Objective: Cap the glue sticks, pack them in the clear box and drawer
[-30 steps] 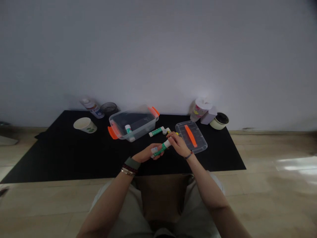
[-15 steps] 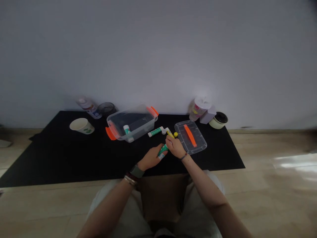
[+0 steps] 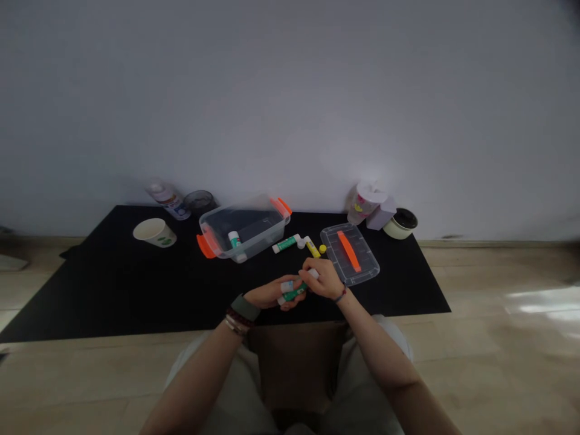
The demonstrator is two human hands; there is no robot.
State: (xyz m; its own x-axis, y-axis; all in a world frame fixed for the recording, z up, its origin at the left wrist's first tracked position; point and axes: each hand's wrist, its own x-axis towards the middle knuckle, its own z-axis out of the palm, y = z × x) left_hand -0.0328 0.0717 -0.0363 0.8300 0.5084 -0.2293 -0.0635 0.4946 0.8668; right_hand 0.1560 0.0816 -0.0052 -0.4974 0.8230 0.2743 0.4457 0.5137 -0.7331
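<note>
In front of me, my left hand [image 3: 267,295] is closed around a green glue stick [image 3: 294,294] held slantwise over the table's front. A whitish patch shows at the left thumb; whether it is a wrap or part of a label I cannot tell. My right hand [image 3: 327,279] pinches the white cap [image 3: 313,273] at the stick's upper end. Just beyond lie another green glue stick [image 3: 286,243], a loose white cap [image 3: 301,243], a small yellow tube [image 3: 312,248] and a yellow cap [image 3: 322,249]. One more green-and-white stick [image 3: 234,239] is inside the clear box [image 3: 263,244].
Right of my hands lies a clear lid [image 3: 369,266] with an orange handle [image 3: 348,251]. Along the wall stand a bottle [image 3: 170,200], a dark bowl [image 3: 199,202], a lidded cup [image 3: 365,204], a lilac box [image 3: 381,214] and a cream pot [image 3: 400,225]. A paper cup [image 3: 154,233] is at left.
Both hands have come slightly nearer to me with the glue stick, uncovering the yellow tube. The left hand has turned, and the stick's white cap now shows in the right fingers.
</note>
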